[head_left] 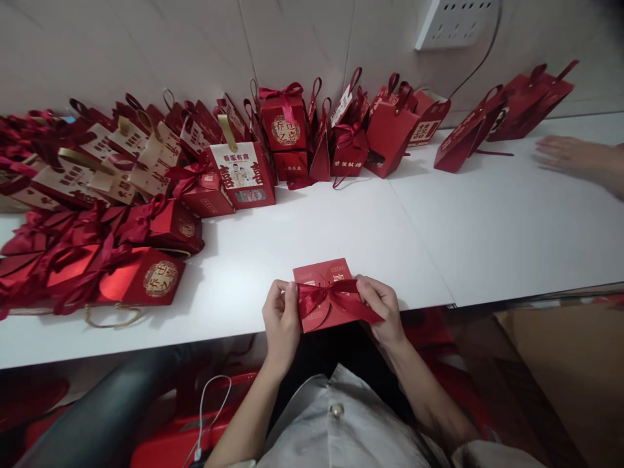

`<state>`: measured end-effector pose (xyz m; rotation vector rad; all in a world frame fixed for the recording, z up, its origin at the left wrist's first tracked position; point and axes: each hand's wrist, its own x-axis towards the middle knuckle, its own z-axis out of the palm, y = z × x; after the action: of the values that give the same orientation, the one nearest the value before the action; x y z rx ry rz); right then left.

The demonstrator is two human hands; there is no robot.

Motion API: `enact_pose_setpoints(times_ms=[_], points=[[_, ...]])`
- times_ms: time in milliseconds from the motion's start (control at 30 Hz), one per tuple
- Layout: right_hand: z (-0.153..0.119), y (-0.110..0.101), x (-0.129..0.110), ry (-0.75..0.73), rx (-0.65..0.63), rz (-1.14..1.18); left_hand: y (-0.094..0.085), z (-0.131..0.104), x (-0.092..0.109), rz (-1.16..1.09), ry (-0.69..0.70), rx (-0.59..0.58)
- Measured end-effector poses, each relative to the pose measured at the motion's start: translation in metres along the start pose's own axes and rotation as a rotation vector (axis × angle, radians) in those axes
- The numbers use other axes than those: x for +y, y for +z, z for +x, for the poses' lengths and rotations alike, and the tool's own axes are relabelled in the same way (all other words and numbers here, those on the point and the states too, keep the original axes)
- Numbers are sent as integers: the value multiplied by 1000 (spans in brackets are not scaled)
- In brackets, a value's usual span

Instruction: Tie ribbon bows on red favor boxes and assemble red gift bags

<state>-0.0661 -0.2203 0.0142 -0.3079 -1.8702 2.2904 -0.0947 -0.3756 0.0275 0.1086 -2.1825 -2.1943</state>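
A red gift box with gold print lies at the front edge of the white table, seen from above. A dark red ribbon is tied in a bow across its middle. At the box's left side, my left hand pinches the left loop of the bow between thumb and fingers. My right hand grips the ribbon at the right side of the box. The fingertips under the ribbon are partly hidden.
Red gift boxes crowd the left of the table, and more boxes stand along the wall. Another person's hand rests at the far right. A power strip hangs above. Cardboard lies below right.
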Motion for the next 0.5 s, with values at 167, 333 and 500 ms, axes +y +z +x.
enact_pose_setpoints(times_ms=[167, 333, 500], points=[[1, 2, 2, 83, 2, 120, 3, -2, -1, -19, -1, 50], [0, -1, -4, 140, -5, 25, 1, 2, 3, -37, -99, -10], [-2, -21, -2, 81, -81, -15, -7, 4, 8, -7, -220, -134]])
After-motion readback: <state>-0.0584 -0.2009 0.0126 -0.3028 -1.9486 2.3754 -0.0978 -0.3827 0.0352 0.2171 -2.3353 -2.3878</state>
